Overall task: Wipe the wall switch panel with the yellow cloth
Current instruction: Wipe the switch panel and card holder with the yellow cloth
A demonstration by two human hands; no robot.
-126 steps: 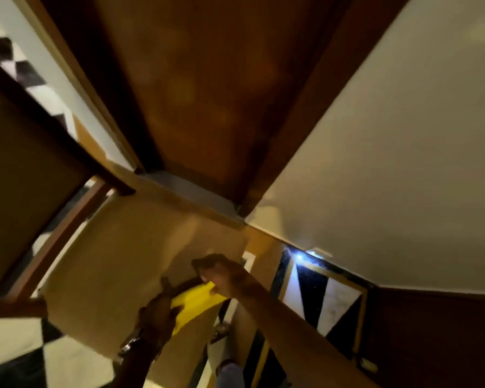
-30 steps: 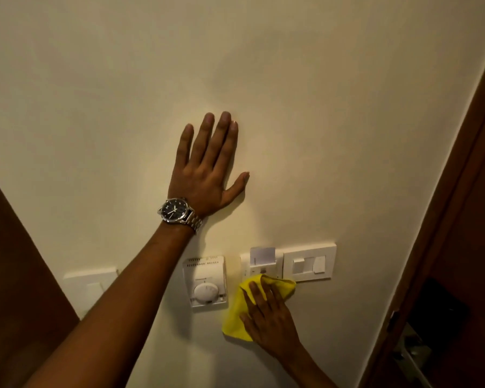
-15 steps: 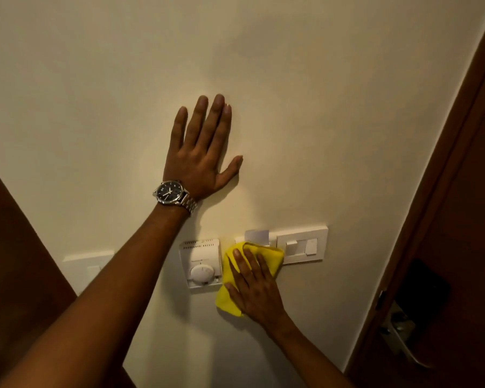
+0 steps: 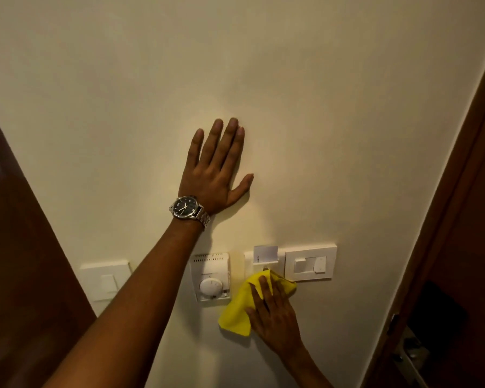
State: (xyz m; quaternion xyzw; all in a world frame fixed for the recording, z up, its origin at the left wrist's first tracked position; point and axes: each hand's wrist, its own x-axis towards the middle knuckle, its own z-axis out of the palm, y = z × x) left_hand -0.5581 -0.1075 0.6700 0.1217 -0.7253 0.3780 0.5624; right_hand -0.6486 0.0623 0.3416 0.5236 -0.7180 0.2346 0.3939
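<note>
The white switch panel sits low on the cream wall, with a key-card holder at its left end. My right hand presses the yellow cloth flat against the wall just below the card holder, at the panel's lower left corner. The cloth covers the bottom of the card slot; the switches to the right stay uncovered. My left hand, with a wristwatch, rests flat and spread on the bare wall above, holding nothing.
A round-dial thermostat is mounted left of the cloth. Another white switch plate is further left, partly behind my left forearm. A dark wooden door frame with a handle runs down the right side. Brown wood fills the left edge.
My right hand has slid the cloth down and a little to the right, uncovering the card holder. My left hand stays planted on the wall.
</note>
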